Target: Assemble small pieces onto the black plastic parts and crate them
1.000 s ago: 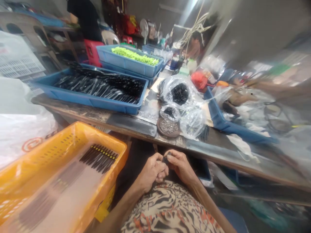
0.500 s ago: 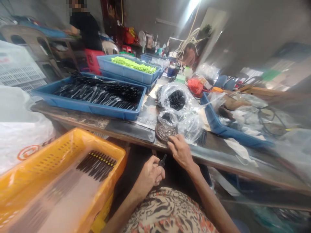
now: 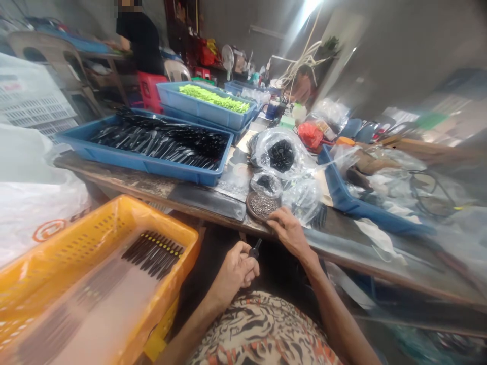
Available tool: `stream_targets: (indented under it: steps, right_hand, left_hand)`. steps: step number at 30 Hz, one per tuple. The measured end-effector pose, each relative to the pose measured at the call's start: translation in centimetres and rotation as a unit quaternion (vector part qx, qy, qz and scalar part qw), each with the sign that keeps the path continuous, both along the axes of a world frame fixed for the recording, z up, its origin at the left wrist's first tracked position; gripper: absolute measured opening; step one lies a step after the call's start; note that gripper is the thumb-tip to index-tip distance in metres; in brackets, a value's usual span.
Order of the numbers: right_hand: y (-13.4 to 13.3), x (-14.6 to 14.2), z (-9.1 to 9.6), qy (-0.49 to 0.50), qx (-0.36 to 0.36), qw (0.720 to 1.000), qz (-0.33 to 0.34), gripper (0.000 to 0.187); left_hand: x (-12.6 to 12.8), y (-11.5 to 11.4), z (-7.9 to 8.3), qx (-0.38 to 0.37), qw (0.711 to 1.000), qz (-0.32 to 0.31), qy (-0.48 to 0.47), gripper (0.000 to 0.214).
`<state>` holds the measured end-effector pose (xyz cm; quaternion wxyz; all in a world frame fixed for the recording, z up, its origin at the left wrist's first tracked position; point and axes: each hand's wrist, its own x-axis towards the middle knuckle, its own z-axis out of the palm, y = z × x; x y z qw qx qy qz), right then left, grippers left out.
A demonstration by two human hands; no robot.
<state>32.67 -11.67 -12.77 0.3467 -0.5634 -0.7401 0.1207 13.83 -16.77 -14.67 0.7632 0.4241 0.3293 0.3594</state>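
Observation:
My left hand (image 3: pixel 239 266) is closed around a small black part with a thin stem (image 3: pixel 256 248), held in front of the table edge above my patterned clothing. The stem points up and away. My right hand (image 3: pixel 289 230) rests at the near right rim of a round brown dish (image 3: pixel 251 209) full of tiny silvery metal pieces (image 3: pixel 264 204). Its fingers are bent and close together; whatever may be between the fingertips is hidden. Just behind the dish sit a small clear bag of black parts (image 3: pixel 265 183) and a larger one (image 3: pixel 280 154).
Blue trays hold black parts (image 3: pixel 160 144) and bright green pieces (image 3: pixel 215 99). At my left, an orange crate (image 3: pixel 167 309) has rows of dark slim pieces (image 3: pixel 154 253). A blue bin (image 3: pixel 344 200) with plastic bags stands right. Another person (image 3: pixel 139 43) is at the back left.
The view has shifted slightly, so the scene sits a little further right. My right hand stays at the dish rim with its fingers slightly more bent; my left hand still holds the black part.

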Motion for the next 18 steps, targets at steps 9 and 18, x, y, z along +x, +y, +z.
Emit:
stream_targets:
  steps: [9, 18]
  right_hand:
    - [0.3, 0.2, -0.5, 0.038, 0.009, 0.999, -0.014, 0.009]
    - [-4.6, -4.4, 0.6, 0.1, -0.096, 0.986, 0.095, 0.016]
  left_hand:
    - [0.2, 0.0, -0.6, -0.026, 0.998, 0.045, -0.041, 0.018]
    - [0.2, 0.2, -0.7, 0.005, 0.995, 0.096, -0.021, 0.015]
